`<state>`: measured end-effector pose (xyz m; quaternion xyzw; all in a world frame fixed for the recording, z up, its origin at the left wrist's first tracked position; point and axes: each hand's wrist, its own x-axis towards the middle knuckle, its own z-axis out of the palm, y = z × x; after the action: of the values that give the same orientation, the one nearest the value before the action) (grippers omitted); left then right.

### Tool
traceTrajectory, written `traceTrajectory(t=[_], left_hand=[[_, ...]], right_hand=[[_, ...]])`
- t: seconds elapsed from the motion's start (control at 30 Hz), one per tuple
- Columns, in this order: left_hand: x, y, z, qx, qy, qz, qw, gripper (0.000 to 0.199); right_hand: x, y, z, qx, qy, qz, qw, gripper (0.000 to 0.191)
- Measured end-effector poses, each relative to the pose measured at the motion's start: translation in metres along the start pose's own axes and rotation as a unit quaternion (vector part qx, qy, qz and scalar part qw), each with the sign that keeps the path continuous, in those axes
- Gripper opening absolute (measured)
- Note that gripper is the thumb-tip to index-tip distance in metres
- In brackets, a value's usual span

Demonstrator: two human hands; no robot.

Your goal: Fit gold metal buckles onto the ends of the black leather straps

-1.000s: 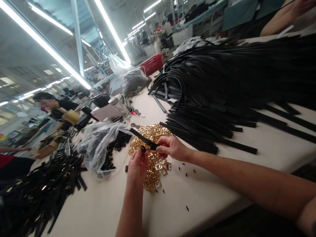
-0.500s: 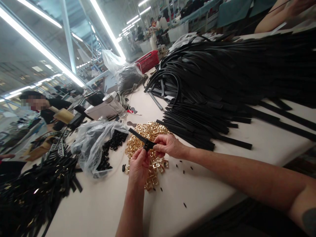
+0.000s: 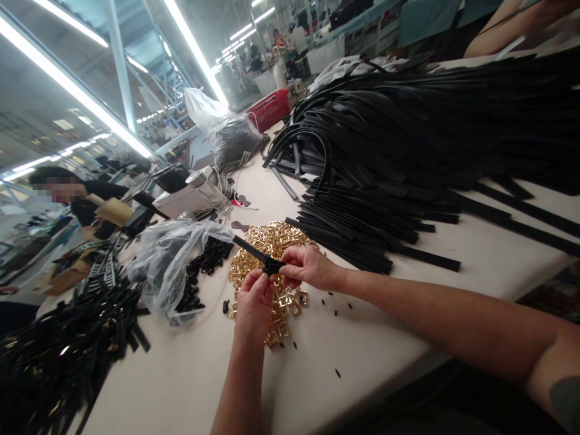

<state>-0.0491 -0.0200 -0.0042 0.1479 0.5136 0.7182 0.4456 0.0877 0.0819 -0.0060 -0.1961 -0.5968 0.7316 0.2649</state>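
Observation:
Both my hands meet over a pile of gold buckles (image 3: 260, 238) on the pale table. Between them is a short black strap (image 3: 250, 248), its free end pointing up and to the left. My left hand (image 3: 254, 297) pinches it from below, near a small black loop or fold at its middle. From the right, my right hand (image 3: 310, 266) grips the strap's other end with fingers closed. Fingers cover part of the strap, so the detail at the loop is hard to make out. Left of the gold pile lie many small black loops (image 3: 209, 257), partly under a clear plastic bag (image 3: 170, 257).
Long black straps (image 3: 408, 127) cover the table's right and far side. More straps with gold glints (image 3: 67, 350) are heaped at left. A glass jar (image 3: 208, 190), a red basket (image 3: 270, 110) and a filled bag (image 3: 233, 139) stand behind. A co-worker (image 3: 97, 196) is at left.
My hands stay at nearly the same spot, still holding the strap. The black piece at its middle sits slightly differently between my fingers. The whole view has shifted a little.

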Motion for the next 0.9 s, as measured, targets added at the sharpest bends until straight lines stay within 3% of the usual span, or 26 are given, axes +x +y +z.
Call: traceTrajectory(t=[0.33, 0.57, 0.73, 0.9], left_hand=[[0.001, -0.002, -0.002, 0.027, -0.015, 0.012, 0.999, 0.029], [0.002, 0.0, 0.001, 0.037, 0.007, 0.061, 0.997, 0.033], [0.0, 0.0, -0.002, 0.103, 0.021, 0.082, 0.991, 0.03], [-0.002, -0.001, -0.005, 0.142, 0.006, 0.119, 0.983, 0.03]], right_hand=[[-0.001, 0.001, -0.003, -0.121, 0.012, -0.048, 0.991, 0.026], [0.0, 0.005, -0.002, -0.082, 0.003, -0.027, 0.996, 0.026], [0.002, 0.011, -0.002, -0.072, -0.002, -0.02, 0.997, 0.028], [0.002, 0.011, -0.002, -0.056, -0.011, -0.004, 0.998, 0.031]])
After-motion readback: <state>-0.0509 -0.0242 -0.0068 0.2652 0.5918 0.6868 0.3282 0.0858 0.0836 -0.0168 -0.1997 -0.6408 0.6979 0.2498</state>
